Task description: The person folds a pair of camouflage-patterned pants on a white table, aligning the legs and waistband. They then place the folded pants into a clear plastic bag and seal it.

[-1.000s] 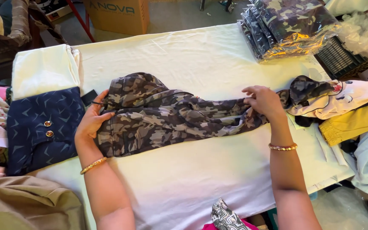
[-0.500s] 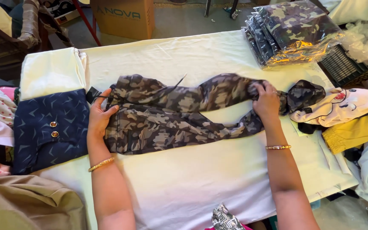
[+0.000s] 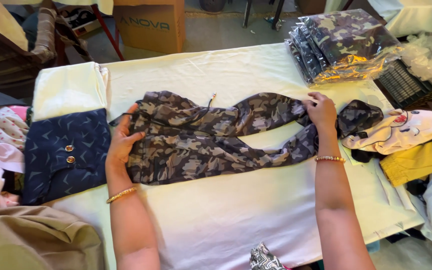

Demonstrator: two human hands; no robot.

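Observation:
A pair of camouflage trousers (image 3: 211,137) lies spread across a white-covered table (image 3: 256,210), waist to the left and legs to the right. My left hand (image 3: 122,141) rests flat on the waist end with fingers apart. My right hand (image 3: 321,111) pinches the cuff of the upper leg, which sits a little apart from the lower leg. A drawstring (image 3: 208,102) trails from the waistband over the cloth.
A navy patterned garment with gold buttons (image 3: 66,152) lies left of the trousers. Bagged camouflage clothes (image 3: 343,45) are stacked at the back right. Loose white and yellow clothes (image 3: 411,142) pile at the right edge. A cardboard box (image 3: 148,22) stands on the floor behind.
The folded trousers have been opened: my right hand carried the upper leg away from me, so the two legs now lie apart. My left hand stayed on the waist.

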